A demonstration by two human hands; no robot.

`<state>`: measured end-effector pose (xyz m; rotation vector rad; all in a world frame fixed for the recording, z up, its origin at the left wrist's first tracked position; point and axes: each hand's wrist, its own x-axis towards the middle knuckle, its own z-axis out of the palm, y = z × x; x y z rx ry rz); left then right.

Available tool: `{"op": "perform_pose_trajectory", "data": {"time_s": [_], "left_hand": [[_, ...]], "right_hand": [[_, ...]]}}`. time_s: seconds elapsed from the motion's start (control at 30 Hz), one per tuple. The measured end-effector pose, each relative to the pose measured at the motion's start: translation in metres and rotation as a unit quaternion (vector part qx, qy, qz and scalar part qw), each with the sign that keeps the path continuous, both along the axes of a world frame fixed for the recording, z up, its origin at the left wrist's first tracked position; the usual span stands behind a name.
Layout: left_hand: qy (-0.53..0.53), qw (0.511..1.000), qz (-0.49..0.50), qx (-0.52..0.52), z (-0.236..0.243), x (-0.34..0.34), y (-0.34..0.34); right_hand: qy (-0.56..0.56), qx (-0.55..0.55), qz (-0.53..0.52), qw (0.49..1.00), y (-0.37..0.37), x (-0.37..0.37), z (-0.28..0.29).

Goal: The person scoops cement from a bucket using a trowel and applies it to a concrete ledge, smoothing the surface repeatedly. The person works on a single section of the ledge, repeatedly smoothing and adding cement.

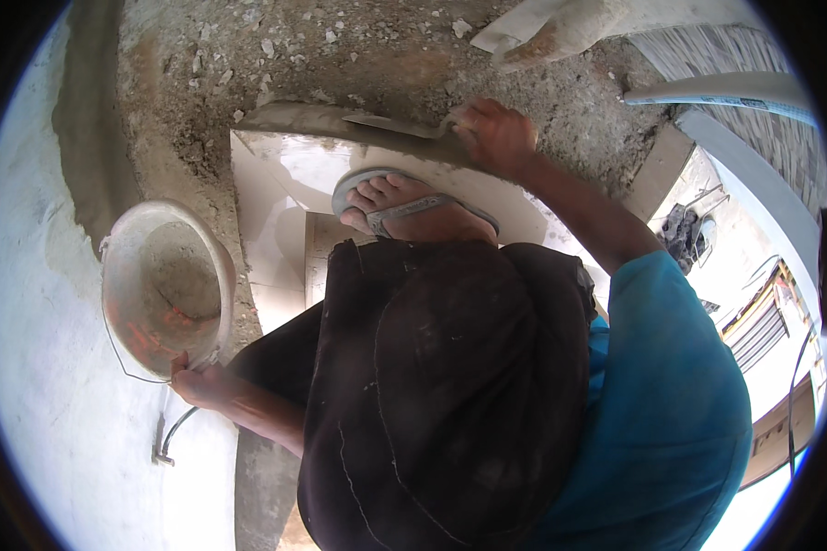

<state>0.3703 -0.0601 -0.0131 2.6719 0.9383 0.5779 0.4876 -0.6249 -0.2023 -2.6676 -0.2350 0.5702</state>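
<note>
My left hand [199, 381] is closed on the near rim of a round, mortar-stained bucket [130, 289]. The bucket tilts so its hollow faces me, and a grey layer coats its bottom. My right hand [498, 136] grips a trowel [395, 123], mostly hiding its handle. The flat metal blade lies along a strip of wet grey mortar [289, 117] at the far edge of the light tiles [266, 188]. Just nearer than the blade, my foot in a grey flip-flop [347, 188] stands on the tiles.
Rough ground [340, 55] with loose chips spreads beyond the mortar strip. A pale wall [28, 321] rises at left, with a short pipe [164, 450] projecting near the bucket. Farther right are a light pipe [726, 89] and a flat pale board [519, 26].
</note>
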Motion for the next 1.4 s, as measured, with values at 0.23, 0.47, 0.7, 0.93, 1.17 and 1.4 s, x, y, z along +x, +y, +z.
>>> {"op": "perform_pose_trajectory", "data": {"time_s": [0.23, 0.47, 0.7, 0.93, 1.17, 1.4], "left_hand": [[0.006, 0.996, 0.076, -0.042, -0.002, 0.024, -0.020], [-0.104, 0.967, 0.136, -0.188, -0.011, 0.022, 0.019], [0.024, 0.999, -0.042, 0.001, -0.009, 0.020, 0.013], [-0.012, 1.000, -0.001, -0.027, -0.001, 0.036, -0.018], [-0.147, 0.942, 0.203, -0.223, 0.016, 0.084, -0.078], [-0.055, 0.956, 0.212, -0.193, 0.040, 0.070, -0.095]], "right_hand": [[-0.042, 0.040, -0.002, 0.998, 0.009, -0.001, 0.027], [-0.067, 0.068, 0.001, 0.995, 0.008, -0.005, 0.041], [-0.083, 0.079, 0.005, 0.993, -0.002, -0.013, 0.054], [0.002, 0.057, -0.034, 0.998, -0.015, -0.007, 0.076], [0.070, 0.030, -0.102, 0.992, -0.001, 0.025, 0.024], [0.150, 0.001, -0.059, 0.987, 0.010, 0.037, -0.009]]}}
